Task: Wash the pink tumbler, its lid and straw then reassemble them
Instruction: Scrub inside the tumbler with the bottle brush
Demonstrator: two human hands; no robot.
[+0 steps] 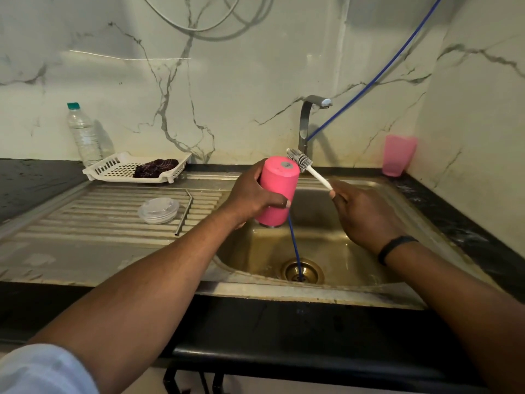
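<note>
Black stone tabletop [34, 183] carrying a stainless-steel sink [397, 200] with ribbed draining board [99, 211] at left and basin at right; brass-coloured drain [309, 270] at basin bottom, with a thin blue hose [294, 243] running down into it. Bent steel tap [308, 120] at the back wall, no water seen running.

Held over the left edge of the basin, upside down and slightly tilted, base uppermost: pink cylindrical tumbler [277, 191]. Left hand [252, 194] wrapped round its body, fingers behind and thumb across the front, grip closed on the tumbler. Right hand [366, 214] curled round the white handle of a grey-bristled bottle brush [305, 166], grip closed on the handle's lower end; bristle head lying against the rim of the upturned base.

Step in hand, by judgement: scrubbing the tumbler's outside, at its base. Washing stage only partly done; lid and straw apparently not yet taken up.

On the draining board, well apart from the hands: clear round plastic lid [158, 210], lying flat; just beside it on its right, bent steel straw [184, 213].

Behind, on the tabletop: white slotted plastic tray [113, 166] holding a dark crumpled cloth [155, 167]; clear plastic water bottle with green cap [83, 135]; translucent pink plastic cup [397, 155] at far right.

Next move, by judgement: turn the tumbler mouth-up or sideways for the brush to enter, firm left-hand hold against slipping on a wet wall, then rinsing at the tap.
</note>
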